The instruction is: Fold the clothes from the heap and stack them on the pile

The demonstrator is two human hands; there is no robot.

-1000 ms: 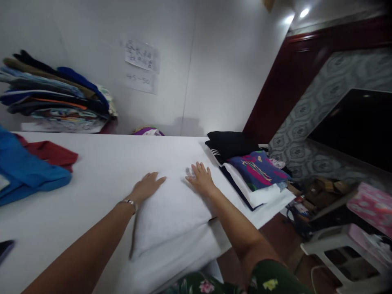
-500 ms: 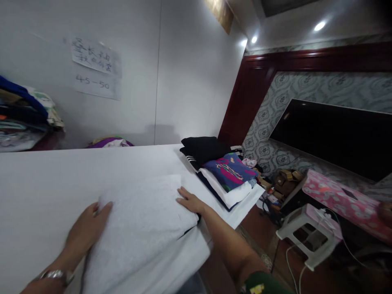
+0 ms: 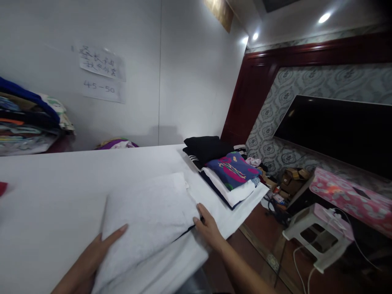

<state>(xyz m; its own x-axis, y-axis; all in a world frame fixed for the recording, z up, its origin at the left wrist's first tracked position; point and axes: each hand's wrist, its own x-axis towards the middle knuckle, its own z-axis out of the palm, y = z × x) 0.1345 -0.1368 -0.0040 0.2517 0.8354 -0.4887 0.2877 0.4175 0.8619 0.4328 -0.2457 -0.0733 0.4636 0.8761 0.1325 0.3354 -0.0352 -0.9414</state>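
Observation:
A folded white garment (image 3: 147,212) lies on the white table (image 3: 45,196) in front of me, its near layers loose and a thin dark strip showing between them. My left hand (image 3: 94,257) grips its left side, thumb on top and the other fingers hidden at the edge. At the right edge, my right hand (image 3: 210,228) closes its fingers on the cloth beside the dark strip. Beyond that hand rests a stack of folded clothes, with a black garment (image 3: 208,151) at the back and a blue-and-pink patterned one (image 3: 231,169) in front.
A pile of clothes (image 3: 27,118) sits at the far left, and purple cloth (image 3: 118,144) shows behind the table's back edge. Handwritten paper (image 3: 102,75) hangs on the wall. To the right stand a white stool (image 3: 321,228) with cables and a pink-covered unit (image 3: 346,194).
My right hand has slid down the garment's right side towards me, from its top to its edge. The left hand has shifted slightly right and nearer. The view has turned a little.

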